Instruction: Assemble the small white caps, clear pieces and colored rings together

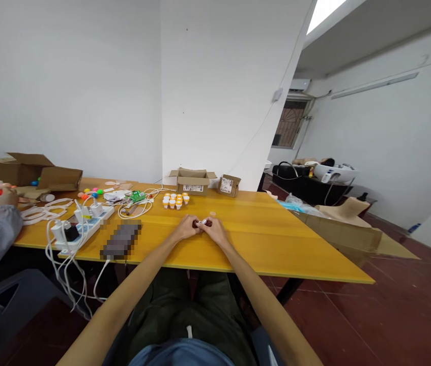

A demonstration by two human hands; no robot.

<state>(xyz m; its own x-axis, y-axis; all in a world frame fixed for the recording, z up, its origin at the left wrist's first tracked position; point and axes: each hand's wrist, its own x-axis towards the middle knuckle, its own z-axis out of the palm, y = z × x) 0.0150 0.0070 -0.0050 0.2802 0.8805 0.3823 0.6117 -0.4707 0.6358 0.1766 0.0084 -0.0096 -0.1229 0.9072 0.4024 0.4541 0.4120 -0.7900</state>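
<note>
My left hand (188, 227) and my right hand (216, 230) meet above the table near its front edge, fingers curled and closed. Between the fingertips is a small dark-red item with a white, dark-spotted end (204, 221); its exact kind is too small to tell, and the fingers cover much of it. Just beyond my right hand lies a small pale, clear-looking round piece (212, 213). Farther back, left of centre, several small orange-and-white capped containers (175, 201) stand grouped together.
An open cardboard box (193, 188) and a smaller box (229, 185) stand by the wall. To the left lie a phone (121, 240), a power strip (85, 229) with tangled cables, and coloured balls (93, 193). A co-worker's hand (4, 195) holds an orange ball at far left.
</note>
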